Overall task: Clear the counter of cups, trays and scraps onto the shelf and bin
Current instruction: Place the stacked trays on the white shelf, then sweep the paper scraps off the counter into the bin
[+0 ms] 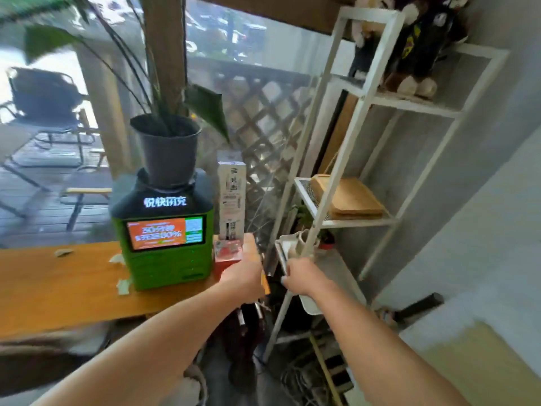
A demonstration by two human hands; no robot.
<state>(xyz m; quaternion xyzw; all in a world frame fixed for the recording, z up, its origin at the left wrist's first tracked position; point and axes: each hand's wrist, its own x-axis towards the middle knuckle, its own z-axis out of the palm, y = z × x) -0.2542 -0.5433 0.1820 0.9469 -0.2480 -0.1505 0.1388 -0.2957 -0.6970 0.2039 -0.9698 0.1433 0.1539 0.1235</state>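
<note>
The right hand (298, 278) grips a white tray's (336, 276) near edge (light, stiff) on the shelf (355, 118); the left hand (244, 278) closes at the counter's (58, 285) right corner, its hold unclear.

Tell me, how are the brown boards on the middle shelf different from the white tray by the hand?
The brown boards lie stacked on the middle shelf with nobody touching them, while the white tray sits on the lower shelf with the right hand on its edge. The boards carry nothing; the tray holds a white cup. Both are flat and rest on the white rack.
</note>
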